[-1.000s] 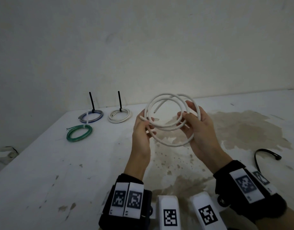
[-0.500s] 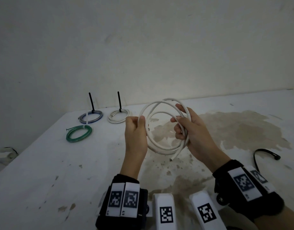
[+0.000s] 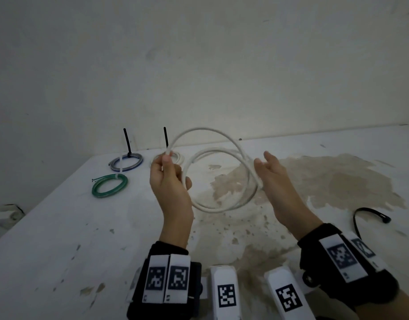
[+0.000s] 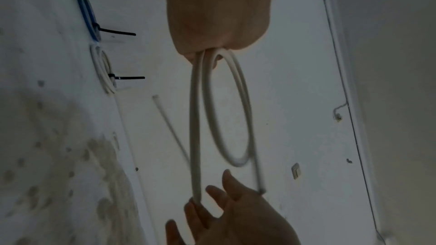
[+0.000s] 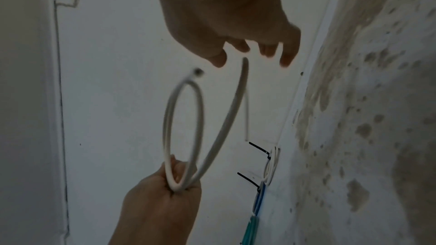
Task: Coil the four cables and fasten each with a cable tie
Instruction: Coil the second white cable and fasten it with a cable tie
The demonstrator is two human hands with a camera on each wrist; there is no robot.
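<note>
Surroundings: I see three tied coils at the far left of the stained white table (image 3: pixel 60 227): a green coil (image 3: pixel 109 185), a blue coil (image 3: pixel 126 161) with a black tie tail standing upright, and a white coil (image 4: pixel 103 70) partly hidden behind my left hand, its black tail also upright.
Loose tie: a black cable tie (image 3: pixel 369 215) lies curved on the table at my right, well apart from both hands.
In the way: from the head view my left hand covers part of the far white coil; nothing lies between my hands but the cable.
Left hand: my left hand (image 3: pixel 170 181) is curled round the white cable (image 3: pixel 222 179), gripping its loops together, thumb and forefinger pinching one strand near the top.
Right hand: my right hand (image 3: pixel 277 179) is spread, fingers (image 5: pixel 286 57) straight and apart; the loops run against its palm side, nothing gripped.
Cable: held above the table between my hands in loose, uneven loops, their width running left to right; one big loop arches up toward the wall.
Free end: one cut end (image 5: pixel 197 71) sticks out near the right fingers, not touching them.
</note>
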